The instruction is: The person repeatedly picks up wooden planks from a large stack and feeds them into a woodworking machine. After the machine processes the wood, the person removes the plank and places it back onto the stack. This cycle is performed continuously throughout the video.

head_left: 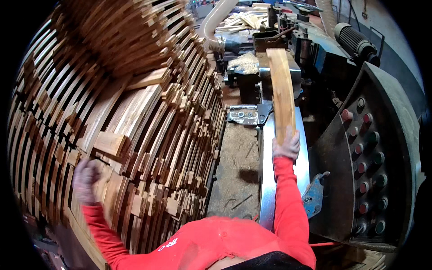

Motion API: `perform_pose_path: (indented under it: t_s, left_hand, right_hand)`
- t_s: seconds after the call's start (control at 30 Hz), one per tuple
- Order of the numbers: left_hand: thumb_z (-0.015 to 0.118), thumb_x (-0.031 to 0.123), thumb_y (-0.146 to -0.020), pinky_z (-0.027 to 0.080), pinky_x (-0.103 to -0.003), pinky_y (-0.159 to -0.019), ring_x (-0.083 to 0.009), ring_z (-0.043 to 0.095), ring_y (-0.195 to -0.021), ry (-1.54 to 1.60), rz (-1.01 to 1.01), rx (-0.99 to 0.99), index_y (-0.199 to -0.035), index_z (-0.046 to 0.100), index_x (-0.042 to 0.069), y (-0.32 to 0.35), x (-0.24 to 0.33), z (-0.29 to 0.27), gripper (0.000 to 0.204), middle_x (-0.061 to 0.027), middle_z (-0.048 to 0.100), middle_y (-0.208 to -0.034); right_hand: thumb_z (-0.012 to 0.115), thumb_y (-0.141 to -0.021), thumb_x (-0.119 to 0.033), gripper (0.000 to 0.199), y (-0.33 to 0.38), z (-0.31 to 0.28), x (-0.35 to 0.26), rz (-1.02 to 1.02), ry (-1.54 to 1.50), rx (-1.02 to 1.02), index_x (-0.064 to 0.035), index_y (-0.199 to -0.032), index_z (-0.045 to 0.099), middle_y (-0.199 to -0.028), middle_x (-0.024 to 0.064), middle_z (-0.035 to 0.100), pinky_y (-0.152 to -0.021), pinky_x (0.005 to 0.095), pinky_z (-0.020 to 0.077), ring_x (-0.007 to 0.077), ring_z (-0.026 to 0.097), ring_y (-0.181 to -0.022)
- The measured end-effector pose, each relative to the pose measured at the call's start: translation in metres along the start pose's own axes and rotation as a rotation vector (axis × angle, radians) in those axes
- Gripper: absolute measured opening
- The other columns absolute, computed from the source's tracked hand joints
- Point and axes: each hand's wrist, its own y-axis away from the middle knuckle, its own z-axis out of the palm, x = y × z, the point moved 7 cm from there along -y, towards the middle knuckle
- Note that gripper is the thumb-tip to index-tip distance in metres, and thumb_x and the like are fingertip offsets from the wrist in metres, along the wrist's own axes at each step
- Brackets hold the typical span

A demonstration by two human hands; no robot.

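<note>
My right hand [287,145], in a pale glove, grips the near end of a wooden board [281,85]. The board lies lengthwise along a shiny metal bed [300,155], its far end reaching the machine head. My left hand [85,181], also gloved, is beside the tall stack of wooden boards [148,117] on the left, close to a short block end [109,143] that juts out. That hand is smeared by motion, so its fingers are not clear.
A slanted control panel [366,162] with red and green buttons stands at the right. Beyond it sits an electric motor [355,41]. A pale hose [211,24] drops toward the machine near a heap of shavings [244,64]. Sawdust covers the ledge [236,157] between stack and bed.
</note>
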Motion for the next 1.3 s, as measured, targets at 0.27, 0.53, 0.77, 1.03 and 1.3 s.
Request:
perform_pose_path:
  t_s: [0.27,0.53,0.77,1.03,1.3]
  left_hand:
    - [0.057,0.042,-0.089,0.038,-0.037,-0.1,-0.0311,0.048,-0.121,-1.439,-1.007,0.587,-0.133,0.045,0.0,0.112,-0.154,-0.351,0.062,-0.0163,0.05,-0.133]
    - [0.057,0.037,-0.089,0.044,-0.037,-0.092,-0.0294,0.054,-0.11,-1.454,-1.065,0.456,-0.126,0.05,0.002,0.131,-0.163,-0.346,0.051,-0.0167,0.055,-0.124]
    - [0.058,0.033,-0.09,0.049,-0.037,-0.085,-0.0278,0.059,-0.1,-1.049,-1.148,0.408,-0.121,0.054,0.004,0.188,-0.129,-0.287,0.043,-0.017,0.059,-0.115]
    - [0.054,0.027,-0.092,0.055,-0.038,-0.079,-0.0267,0.064,-0.089,0.536,-0.042,0.487,-0.115,0.053,0.001,0.216,-0.044,-0.141,0.035,-0.015,0.064,-0.101]
    - [0.057,0.032,-0.088,0.051,-0.043,-0.088,-0.0288,0.063,-0.099,1.327,0.123,-0.461,-0.112,0.059,-0.002,0.006,0.009,0.288,0.043,-0.0171,0.064,-0.108]
  right_hand:
    - [0.076,-0.064,-0.03,0.083,0.109,-0.088,-0.002,-0.03,0.079,-0.363,-0.0125,-0.137,0.043,-0.134,0.0255,0.038,-0.099,0.0482,0.0392,0.0439,0.045,-0.115]
    - [0.055,-0.083,-0.044,0.064,0.253,-0.141,0.059,0.026,0.051,-0.625,-0.0028,-0.131,0.046,-0.138,0.0172,0.042,-0.109,0.0485,0.0275,0.0338,0.04,-0.127]
    - [0.049,-0.09,-0.033,0.052,0.065,0.062,0.031,-0.35,0.453,-0.626,-0.0062,-0.135,0.047,-0.137,0.0167,0.048,-0.112,0.0409,0.0258,0.028,0.043,-0.128]
    - [0.052,-0.083,-0.018,0.033,-0.04,0.145,-0.017,-0.524,0.021,-0.44,-0.0009,-0.111,0.058,-0.107,0.0201,0.059,-0.08,0.0424,0.0484,0.0332,0.058,-0.093]
    - [0.081,-0.066,-0.035,0.106,0.094,-0.14,-0.202,-0.435,-1.429,-0.808,0.0008,-0.147,0.022,-0.148,0.021,0.03,-0.112,0.0391,0.0255,0.0333,0.029,-0.137]
